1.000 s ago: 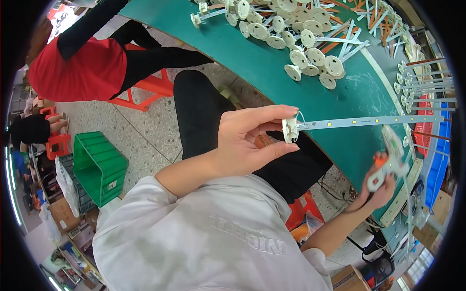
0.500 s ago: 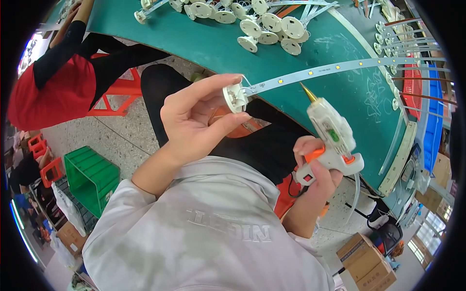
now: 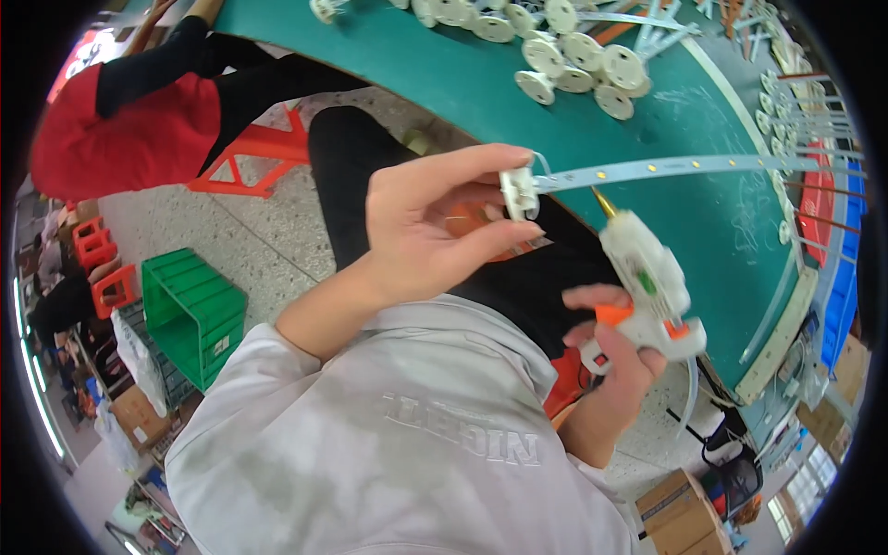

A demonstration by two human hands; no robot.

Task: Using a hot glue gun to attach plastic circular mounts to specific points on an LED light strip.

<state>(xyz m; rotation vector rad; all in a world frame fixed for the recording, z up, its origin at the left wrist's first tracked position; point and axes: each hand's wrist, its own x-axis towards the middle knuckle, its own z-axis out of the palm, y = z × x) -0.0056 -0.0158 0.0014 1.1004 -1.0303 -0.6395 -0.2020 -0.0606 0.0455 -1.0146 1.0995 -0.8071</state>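
Between the thumb and fingers of my left hand (image 3: pixel 430 222) is a round white plastic base (image 3: pixel 520 194), tipped on its edge. A long LED strip (image 3: pixel 694 166) runs from it toward the right, over the green table. My right hand (image 3: pixel 620 347) grips a white and orange hot glue gun (image 3: pixel 647 277), its fingers near the orange trigger. The gun's brass nozzle points up and left, just below the strip close to the base; I cannot tell whether they touch. A clear glue stick trails from the gun's back end.
On the green table (image 3: pixel 444 69) lies a pile of white round bases (image 3: pixel 573 55) with strips. More strips line the right edge, beside a red basket (image 3: pixel 816 199) and a blue tray (image 3: pixel 840 305). At left sit a person in red (image 3: pixel 129 139) and a green crate (image 3: pixel 194 314).
My view has shifted, so the scene sits differently in the picture. The glue gun's nozzle is now nearer the base end of the strip. Both hands keep their holds.
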